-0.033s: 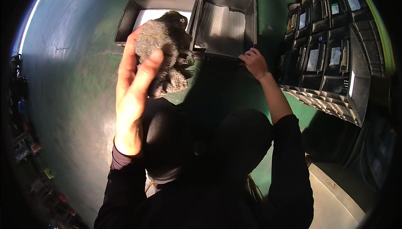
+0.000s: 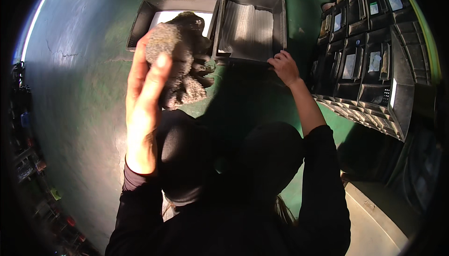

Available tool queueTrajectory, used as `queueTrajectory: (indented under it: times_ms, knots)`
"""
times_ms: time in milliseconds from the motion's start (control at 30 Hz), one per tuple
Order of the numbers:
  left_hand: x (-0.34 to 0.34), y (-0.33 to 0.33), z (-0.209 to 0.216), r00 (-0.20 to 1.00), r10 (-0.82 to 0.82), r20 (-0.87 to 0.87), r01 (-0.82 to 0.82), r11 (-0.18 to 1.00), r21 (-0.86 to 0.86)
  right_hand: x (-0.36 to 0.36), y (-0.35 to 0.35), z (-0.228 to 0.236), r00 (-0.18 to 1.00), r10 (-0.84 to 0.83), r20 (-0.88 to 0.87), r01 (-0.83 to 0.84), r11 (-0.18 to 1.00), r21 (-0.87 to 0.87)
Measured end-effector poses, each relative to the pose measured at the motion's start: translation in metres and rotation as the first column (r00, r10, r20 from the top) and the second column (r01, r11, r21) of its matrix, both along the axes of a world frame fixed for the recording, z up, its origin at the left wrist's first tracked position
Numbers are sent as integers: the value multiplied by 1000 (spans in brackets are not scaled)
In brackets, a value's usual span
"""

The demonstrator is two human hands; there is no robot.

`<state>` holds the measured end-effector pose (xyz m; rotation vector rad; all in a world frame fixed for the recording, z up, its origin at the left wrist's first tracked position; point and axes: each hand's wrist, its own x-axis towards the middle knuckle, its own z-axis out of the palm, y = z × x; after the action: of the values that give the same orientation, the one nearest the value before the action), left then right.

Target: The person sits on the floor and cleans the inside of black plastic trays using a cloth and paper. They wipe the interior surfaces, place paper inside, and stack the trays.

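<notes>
In my raised left hand is a crumpled grey, fuzzy rag with darker patches at its far side. My thumb presses on its near face, and the other fingers are mostly behind it. Beyond the rag, a black plastic bin lies partly covered from view, with a white sheet inside. Beside it on the right, another black bin holds a layer of long grey ridged strips. My right hand has its fingers curled on the near right corner of this second bin.
Stacked black bins with label cards stand at the right. A pale, flat-topped object is at the lower right. Assorted small items line the left edge of the green floor. My dark-clad knees are close below the bins.
My left hand has shifted slightly left with the rag. My right hand keeps its place on the bin's corner.
</notes>
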<state>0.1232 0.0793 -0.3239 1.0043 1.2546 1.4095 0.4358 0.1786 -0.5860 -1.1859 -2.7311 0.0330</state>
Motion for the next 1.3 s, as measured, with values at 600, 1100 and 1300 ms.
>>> queueTrajectory:
  times_ms: [600, 1100, 1300]
  knots:
    - [44, 113, -62, 131, -366, -921, 405, 868, -287, 14, 67, 166, 980, -66, -187, 17, 968, -252]
    - [81, 190, -68, -50, -344, -938, 220, 912, -346, 4, 32, 121, 616, -445, -650, 689, 704, 171]
    - [77, 196, -66, -16, -394, -919, 234, 892, -387, -2, 38, 107, 811, -521, -267, 569, 591, 572]
